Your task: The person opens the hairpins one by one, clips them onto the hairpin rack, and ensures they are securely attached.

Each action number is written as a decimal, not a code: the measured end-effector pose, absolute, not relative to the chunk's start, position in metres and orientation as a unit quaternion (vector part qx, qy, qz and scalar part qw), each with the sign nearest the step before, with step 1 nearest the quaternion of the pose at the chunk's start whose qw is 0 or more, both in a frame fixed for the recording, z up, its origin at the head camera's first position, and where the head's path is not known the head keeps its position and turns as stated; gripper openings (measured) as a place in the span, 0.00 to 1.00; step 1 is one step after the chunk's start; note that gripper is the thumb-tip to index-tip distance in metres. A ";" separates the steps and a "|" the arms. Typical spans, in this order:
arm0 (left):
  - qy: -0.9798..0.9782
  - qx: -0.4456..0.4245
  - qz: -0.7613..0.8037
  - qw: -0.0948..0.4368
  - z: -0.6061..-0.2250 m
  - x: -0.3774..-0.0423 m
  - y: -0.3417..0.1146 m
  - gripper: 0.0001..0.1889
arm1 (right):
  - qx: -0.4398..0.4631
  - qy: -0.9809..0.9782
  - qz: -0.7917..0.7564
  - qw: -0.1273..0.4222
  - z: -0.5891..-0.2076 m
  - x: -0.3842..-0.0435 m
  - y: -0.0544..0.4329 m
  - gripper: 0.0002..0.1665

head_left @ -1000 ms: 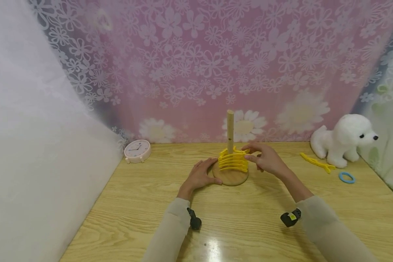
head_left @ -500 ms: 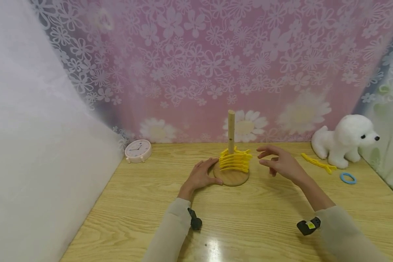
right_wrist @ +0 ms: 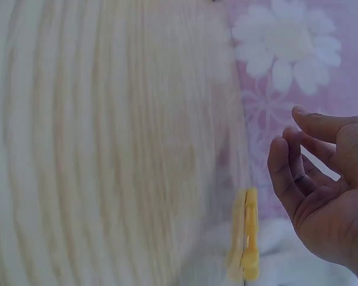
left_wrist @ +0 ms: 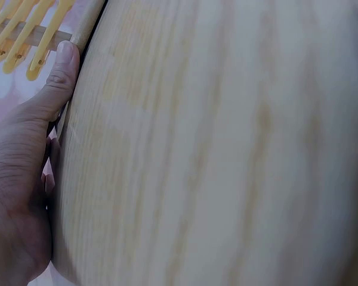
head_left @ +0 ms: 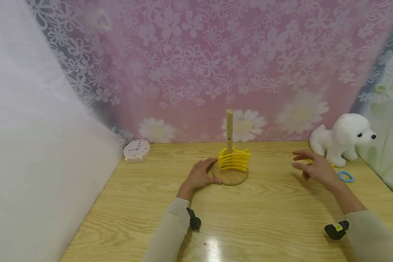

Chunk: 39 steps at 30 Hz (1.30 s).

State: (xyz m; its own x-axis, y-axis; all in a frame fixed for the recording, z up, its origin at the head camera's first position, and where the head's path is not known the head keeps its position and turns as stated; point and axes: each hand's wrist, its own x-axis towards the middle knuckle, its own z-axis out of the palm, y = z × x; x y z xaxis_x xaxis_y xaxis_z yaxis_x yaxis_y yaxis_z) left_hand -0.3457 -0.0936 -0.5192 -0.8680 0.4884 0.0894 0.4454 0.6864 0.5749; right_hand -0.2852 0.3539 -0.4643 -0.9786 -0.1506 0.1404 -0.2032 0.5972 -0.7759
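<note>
A wooden stand has a round base (head_left: 230, 178) and an upright post (head_left: 229, 131). Several curved yellow plastic strips (head_left: 234, 161) with forked ends are stacked around the lower post. My left hand (head_left: 199, 175) holds the base at its left edge, thumb in front and fingers behind; in the left wrist view the thumb (left_wrist: 58, 80) lies at the base's rim. Off to the right, my right hand (head_left: 316, 169) hovers with loosely bent fingers and nothing in them. It partly covers a separate yellow strip (right_wrist: 250, 235) lying on the table.
A white toy dog (head_left: 342, 140) stands at the back right, with a blue ring (head_left: 346, 177) in front of it. At the back left sits a round pink clock (head_left: 137, 150). A flowered pink cloth (head_left: 190, 72) hangs behind the wooden table (head_left: 144, 203).
My right hand has let go of the stacked yellow strips and moved right, over to the separate strip by the dog. The left hand stays at the base.
</note>
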 end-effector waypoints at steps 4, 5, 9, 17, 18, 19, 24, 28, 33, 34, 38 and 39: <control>0.918 0.256 0.301 0.037 -0.520 -0.346 -0.094 0.53 | 0.066 -0.898 0.433 0.045 -0.471 -0.284 0.376 0.38; 0.918 0.256 0.300 0.036 -0.519 -0.346 -0.093 0.53 | 0.059 -0.899 0.431 0.049 -0.472 -0.284 0.381 0.38; 0.921 0.251 0.296 0.040 -0.518 -0.346 -0.093 0.53 | 0.021 -0.903 0.423 0.064 -0.479 -0.283 0.399 0.37; 0.918 0.250 0.305 0.042 -0.516 -0.345 -0.094 0.53 | -0.065 -0.910 0.395 0.103 -0.488 -0.280 0.413 0.30; 0.918 0.250 0.305 0.042 -0.516 -0.345 -0.094 0.53 | -0.070 -0.909 0.397 0.104 -0.489 -0.280 0.414 0.30; 0.918 0.250 0.304 0.042 -0.517 -0.345 -0.094 0.53 | -0.073 -0.910 0.395 0.104 -0.489 -0.280 0.415 0.30; 0.918 0.252 0.303 0.039 -0.519 -0.346 -0.094 0.52 | -0.083 -0.913 0.391 0.082 -0.491 -0.280 0.417 0.28; 0.917 0.256 0.304 0.038 -0.518 -0.346 -0.094 0.53 | -0.079 -0.915 0.392 0.052 -0.492 -0.280 0.417 0.27; 0.919 0.253 0.299 0.040 -0.518 -0.346 -0.095 0.53 | -0.064 -0.906 0.416 0.043 -0.491 -0.278 0.414 0.26; 0.919 0.252 0.300 0.040 -0.518 -0.346 -0.095 0.53 | -0.057 -0.905 0.419 0.040 -0.491 -0.277 0.414 0.26; 0.919 0.250 0.302 0.042 -0.519 -0.346 -0.094 0.53 | -0.027 -0.907 0.419 0.039 -0.492 -0.276 0.412 0.26; 0.919 0.250 0.302 0.041 -0.519 -0.346 -0.094 0.53 | -0.018 -0.908 0.416 0.043 -0.492 -0.276 0.412 0.26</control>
